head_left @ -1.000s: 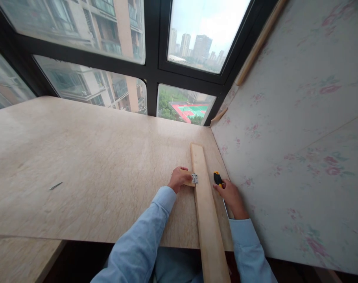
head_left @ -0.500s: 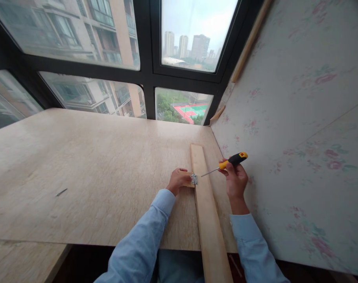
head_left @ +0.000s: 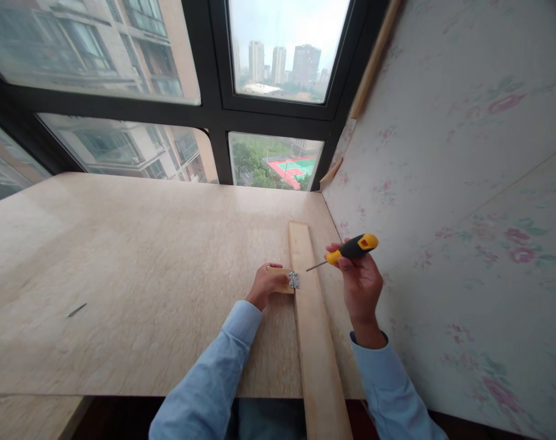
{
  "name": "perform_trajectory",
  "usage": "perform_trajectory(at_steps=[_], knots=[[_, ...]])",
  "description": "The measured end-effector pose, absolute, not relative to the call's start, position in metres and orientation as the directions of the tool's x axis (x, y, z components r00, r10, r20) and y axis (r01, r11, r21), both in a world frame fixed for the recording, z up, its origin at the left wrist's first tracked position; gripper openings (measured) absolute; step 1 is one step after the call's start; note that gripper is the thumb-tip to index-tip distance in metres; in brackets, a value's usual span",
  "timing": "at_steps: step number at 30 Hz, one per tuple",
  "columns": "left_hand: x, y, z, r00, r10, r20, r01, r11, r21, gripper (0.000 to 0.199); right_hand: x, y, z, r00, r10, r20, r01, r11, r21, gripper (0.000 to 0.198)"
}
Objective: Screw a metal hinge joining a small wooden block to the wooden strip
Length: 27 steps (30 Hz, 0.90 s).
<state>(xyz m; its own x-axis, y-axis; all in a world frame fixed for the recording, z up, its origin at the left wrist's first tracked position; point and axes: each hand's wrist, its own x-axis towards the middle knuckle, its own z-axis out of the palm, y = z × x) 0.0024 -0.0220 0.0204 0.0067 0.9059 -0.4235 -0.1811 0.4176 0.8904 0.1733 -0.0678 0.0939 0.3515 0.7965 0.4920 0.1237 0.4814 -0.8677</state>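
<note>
Our left hand [head_left: 266,285] pinched the block [head_left: 280,271] next to the hinge [head_left: 296,280] and plank [head_left: 319,342] on the counter [head_left: 168,275], while our right hand [head_left: 362,285] gripped the screwdriver [head_left: 346,250], seemingly light and stiff, by its handle [head_left: 357,245], likely the surest hold.

Surface [head_left: 168,256] is finished in beige w/ brownish marbling. Long wooden plank [head_left: 317,342] is laid toward R side, nr end extended past front edge. Small wood pc. [head_left: 285,288] is set against plank's L edge; slim metal pc. [head_left: 77,310] is seen well apart, toward L.
</note>
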Motion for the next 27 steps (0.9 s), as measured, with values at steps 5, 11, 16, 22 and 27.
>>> perform_trajectory(at_steps=[5, 11, 16, 22, 27], knots=[[0.003, -0.021, 0.019, -0.007, 0.902, -0.432, -0.161, 0.426, 0.890, 0.043, 0.170, -0.053, 0.088, 0.344, 0.808, 0.478, 0.040, 0.496, -0.868, 0.030], [0.004, -0.021, 0.020, -0.013, 0.896, -0.443, -0.186, 0.433, 0.882, 0.045, 0.163, -0.048, 0.066, 0.326, 0.822, 0.467, -0.026, 0.502, -0.865, 0.025], [0.005, -0.021, 0.021, -0.017, 0.892, -0.451, -0.177, 0.441, 0.880, 0.045, 0.163, -0.052, 0.066, 0.344, 0.808, 0.478, -0.046, 0.523, -0.851, 0.028], [0.005, -0.022, 0.024, -0.017, 0.891, -0.454, -0.176, 0.444, 0.878, 0.043, 0.163, -0.053, 0.065, 0.345, 0.810, 0.473, -0.048, 0.519, -0.854, 0.027], [0.006, -0.022, 0.024, -0.017, 0.892, -0.451, -0.175, 0.441, 0.880, 0.043, 0.162, -0.053, 0.063, 0.331, 0.817, 0.472, -0.064, 0.518, -0.853, 0.027]])
